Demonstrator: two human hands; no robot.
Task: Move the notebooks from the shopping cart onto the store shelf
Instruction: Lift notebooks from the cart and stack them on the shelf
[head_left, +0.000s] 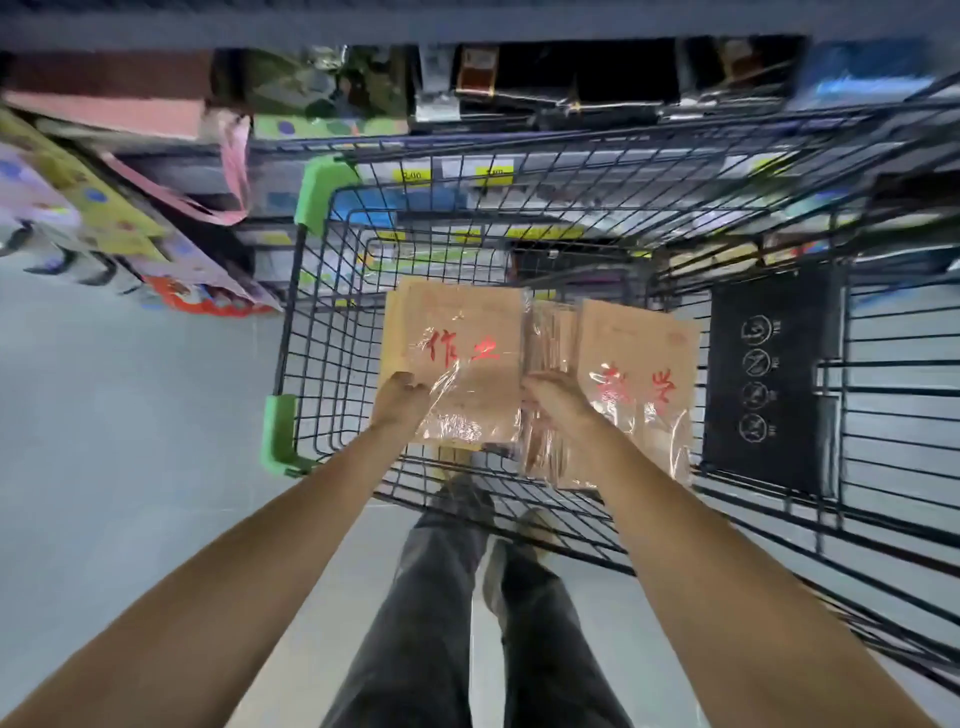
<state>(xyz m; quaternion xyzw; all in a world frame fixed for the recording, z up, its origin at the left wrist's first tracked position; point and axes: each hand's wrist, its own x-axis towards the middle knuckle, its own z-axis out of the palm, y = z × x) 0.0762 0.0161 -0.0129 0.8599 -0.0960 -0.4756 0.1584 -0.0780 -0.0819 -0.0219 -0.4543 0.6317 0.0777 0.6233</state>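
Observation:
Two plastic-wrapped packs of brown notebooks with red characters are inside the black wire shopping cart (311, 332). My left hand (400, 402) grips the lower left corner of the left pack (467, 353). My right hand (556, 397) holds the left edge of the right pack (639, 384), which is tilted so its stacked edges show. Both packs are held side by side above the cart's bottom. The store shelf (467, 176), with yellow price tags, stands just beyond the cart's far end.
Green bumpers (322, 192) cap the cart's left corners. A black panel with white icons (769, 379) hangs inside the cart on the right. Colourful gift bags (104, 218) hang at the left. Grey floor and my legs (457, 597) are below.

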